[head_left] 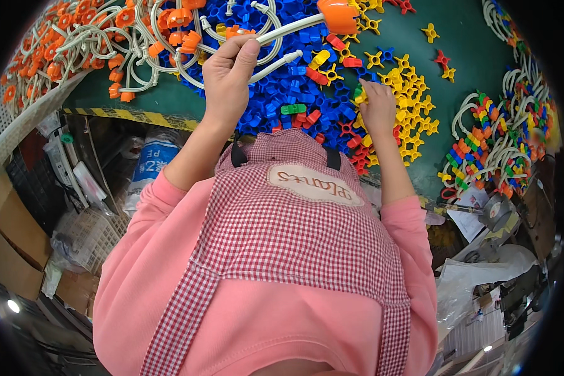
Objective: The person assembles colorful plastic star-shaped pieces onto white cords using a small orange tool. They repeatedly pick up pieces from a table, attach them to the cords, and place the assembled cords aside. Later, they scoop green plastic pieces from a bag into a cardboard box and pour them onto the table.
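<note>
Thumb and fingers of my left hand (227, 81) are closed on a pale cord (288, 29), which slants up to the right. An orange plastic piece (338, 16) sits on the cord's far end. My right hand (378, 111), at the edge of the yellow pieces, is pinched on a small yellow and green plastic piece (361, 95), partly covered by the fingers. Between and beyond the hands spreads a heap of blue plastic pieces (263, 100). Red clips (316, 76) and a green clip (292, 109) lie on it.
Cords with orange pieces (75, 37) pile up at the far left. Yellow star-shaped pieces (410, 94) cover the green table (448, 103) right of centre. Strung cords with coloured pieces (482, 141) lie at the right. A striped edge (141, 117) borders the table's near side.
</note>
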Motion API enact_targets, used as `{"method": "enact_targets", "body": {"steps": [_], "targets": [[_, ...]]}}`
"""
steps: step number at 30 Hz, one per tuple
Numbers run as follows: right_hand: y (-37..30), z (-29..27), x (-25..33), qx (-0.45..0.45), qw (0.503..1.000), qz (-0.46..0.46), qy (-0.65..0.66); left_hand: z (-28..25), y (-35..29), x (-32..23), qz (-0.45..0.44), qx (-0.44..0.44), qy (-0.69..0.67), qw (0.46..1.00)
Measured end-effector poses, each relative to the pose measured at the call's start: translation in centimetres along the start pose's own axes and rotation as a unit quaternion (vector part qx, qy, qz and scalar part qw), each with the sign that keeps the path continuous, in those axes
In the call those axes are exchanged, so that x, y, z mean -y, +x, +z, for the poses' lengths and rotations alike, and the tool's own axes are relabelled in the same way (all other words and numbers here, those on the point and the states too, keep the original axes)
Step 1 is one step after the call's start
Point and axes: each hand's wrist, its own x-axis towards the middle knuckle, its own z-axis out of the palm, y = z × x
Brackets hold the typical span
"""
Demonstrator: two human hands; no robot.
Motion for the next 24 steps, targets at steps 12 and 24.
{"method": "enact_targets", "body": {"steps": [12,24], "targets": [[-0.6,-0.5,0.1,0.058,0.993,0.082,-0.065,-0.2,-0.1,0.1,-0.009,-0.009,0.001,1.000],[0.3,-0.7,1.6,0.175,0.957,0.154,-0.170,0.0,0.0,0.3,-0.008,0.000,0.003,1.000]]}}
